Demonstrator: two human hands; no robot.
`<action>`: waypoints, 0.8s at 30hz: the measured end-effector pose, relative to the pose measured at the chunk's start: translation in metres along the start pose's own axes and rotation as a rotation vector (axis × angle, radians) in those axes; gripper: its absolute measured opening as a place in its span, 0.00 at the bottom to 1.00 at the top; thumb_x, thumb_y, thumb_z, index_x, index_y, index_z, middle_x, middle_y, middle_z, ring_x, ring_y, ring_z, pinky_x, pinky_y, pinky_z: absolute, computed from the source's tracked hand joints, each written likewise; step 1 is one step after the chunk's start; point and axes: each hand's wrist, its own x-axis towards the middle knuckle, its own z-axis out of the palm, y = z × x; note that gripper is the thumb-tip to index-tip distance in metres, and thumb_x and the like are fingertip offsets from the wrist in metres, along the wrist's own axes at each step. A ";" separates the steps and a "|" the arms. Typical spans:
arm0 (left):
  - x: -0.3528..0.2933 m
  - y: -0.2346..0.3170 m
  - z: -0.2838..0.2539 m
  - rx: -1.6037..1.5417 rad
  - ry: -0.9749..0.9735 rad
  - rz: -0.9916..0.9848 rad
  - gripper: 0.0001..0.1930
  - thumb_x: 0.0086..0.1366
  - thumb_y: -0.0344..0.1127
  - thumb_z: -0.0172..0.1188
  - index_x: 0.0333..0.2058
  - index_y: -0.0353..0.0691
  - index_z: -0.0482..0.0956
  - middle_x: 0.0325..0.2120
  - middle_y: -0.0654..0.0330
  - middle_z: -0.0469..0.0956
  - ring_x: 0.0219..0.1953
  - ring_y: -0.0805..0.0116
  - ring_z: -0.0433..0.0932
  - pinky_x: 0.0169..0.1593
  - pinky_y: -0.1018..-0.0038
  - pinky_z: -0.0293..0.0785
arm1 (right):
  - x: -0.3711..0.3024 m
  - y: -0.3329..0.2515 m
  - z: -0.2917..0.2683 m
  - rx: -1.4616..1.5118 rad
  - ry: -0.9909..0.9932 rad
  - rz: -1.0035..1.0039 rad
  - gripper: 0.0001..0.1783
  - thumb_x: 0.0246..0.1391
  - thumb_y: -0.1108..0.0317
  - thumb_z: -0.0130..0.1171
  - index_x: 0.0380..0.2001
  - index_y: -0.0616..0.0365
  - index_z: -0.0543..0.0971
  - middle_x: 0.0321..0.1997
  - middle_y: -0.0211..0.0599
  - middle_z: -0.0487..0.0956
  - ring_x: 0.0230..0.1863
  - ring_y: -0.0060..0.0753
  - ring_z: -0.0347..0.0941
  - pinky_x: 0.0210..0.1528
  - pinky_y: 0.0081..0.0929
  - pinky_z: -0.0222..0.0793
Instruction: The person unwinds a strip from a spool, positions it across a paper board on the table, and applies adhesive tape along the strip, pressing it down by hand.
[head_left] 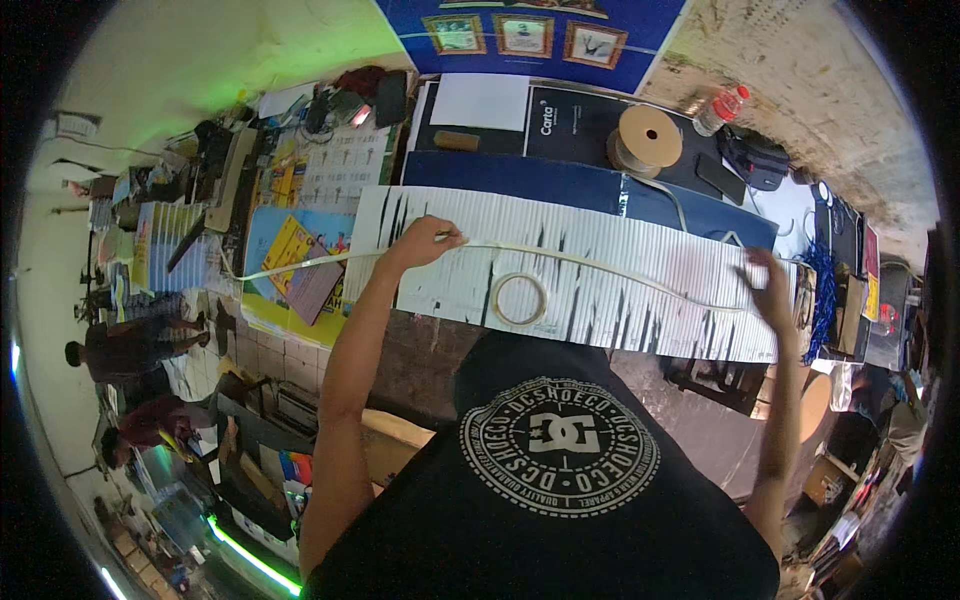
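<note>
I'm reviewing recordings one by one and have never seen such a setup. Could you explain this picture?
There is no machine: these are a person's own bare hands, seen from above by a wide fisheye camera worn on the head, which bends straight edges. The left hand pinches a long pale strip. The right hand, blurred with fingers spread, is near the strip's right end; contact is unclear. Beneath lies a white ribbed sheet, with a ring-shaped roll on it. Beyond are a brown spool and a bottle.
</note>
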 end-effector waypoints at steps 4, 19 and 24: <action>0.002 0.002 0.005 -0.033 0.031 -0.018 0.15 0.63 0.43 0.62 0.33 0.34 0.82 0.31 0.50 0.82 0.36 0.57 0.81 0.45 0.63 0.75 | 0.013 -0.188 0.113 0.253 -0.282 -0.321 0.20 0.47 0.69 0.67 0.44 0.62 0.77 0.47 0.48 0.78 0.49 0.49 0.75 0.53 0.40 0.70; -0.028 0.017 0.071 0.378 0.483 0.176 0.19 0.59 0.25 0.52 0.50 0.36 0.74 0.46 0.52 0.70 0.51 0.53 0.69 0.57 0.58 0.64 | 0.041 -0.246 0.232 0.175 -0.468 -0.247 0.24 0.39 0.70 0.64 0.44 0.66 0.76 0.43 0.60 0.76 0.43 0.58 0.76 0.47 0.40 0.74; -0.044 0.018 0.100 0.420 0.474 0.254 0.23 0.60 0.26 0.50 0.55 0.27 0.69 0.53 0.47 0.68 0.60 0.49 0.64 0.65 0.54 0.57 | 0.050 -0.245 0.195 0.346 -0.457 -0.145 0.18 0.46 0.67 0.64 0.40 0.67 0.79 0.35 0.56 0.80 0.35 0.50 0.79 0.40 0.37 0.74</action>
